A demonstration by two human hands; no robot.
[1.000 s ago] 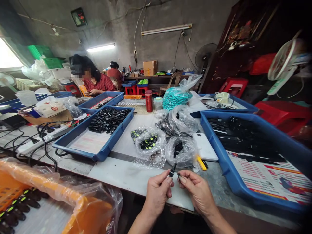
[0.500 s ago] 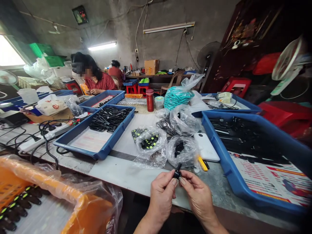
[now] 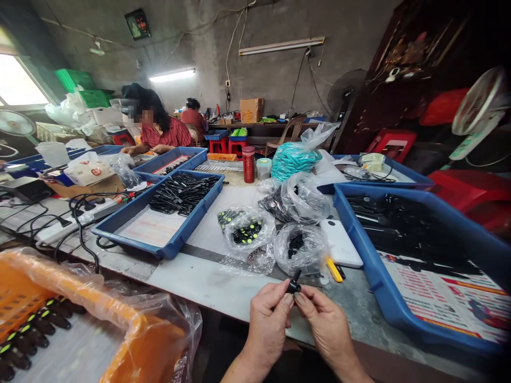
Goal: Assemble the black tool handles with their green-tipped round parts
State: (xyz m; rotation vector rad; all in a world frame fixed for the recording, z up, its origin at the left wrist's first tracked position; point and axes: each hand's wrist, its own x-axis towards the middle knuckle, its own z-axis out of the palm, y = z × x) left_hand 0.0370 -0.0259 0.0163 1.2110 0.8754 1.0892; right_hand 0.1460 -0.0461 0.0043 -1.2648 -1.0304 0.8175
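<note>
A small black plastic part with a short stem pointing up (image 3: 294, 283) is pinched between my two hands, above the table's front edge. My left hand (image 3: 268, 319) grips it from the left with thumb and fingers. From the other side, the thumb and forefinger of my right hand (image 3: 325, 322) close on it. Just beyond lies an open clear bag of black pieces (image 3: 297, 244). Left of that is a clear bag of black and yellow-green pieces (image 3: 245, 229). A yellow-handled cutter (image 3: 334, 270) rests close to my right hand.
A blue tray of long black parts (image 3: 399, 298) stands on the right, another blue tray (image 3: 175, 246) on the left. An orange basket (image 3: 131, 319) is at the lower left. A white phone-like device (image 3: 341, 242), a red bottle (image 3: 248, 165) and a teal-filled bag (image 3: 295, 159) stand farther back. Two people sit beyond.
The camera view has shifted slightly. Both hands keep hold of the black part, which is tilted a little more to the right. The seated co-worker's hand has moved out to the left.
</note>
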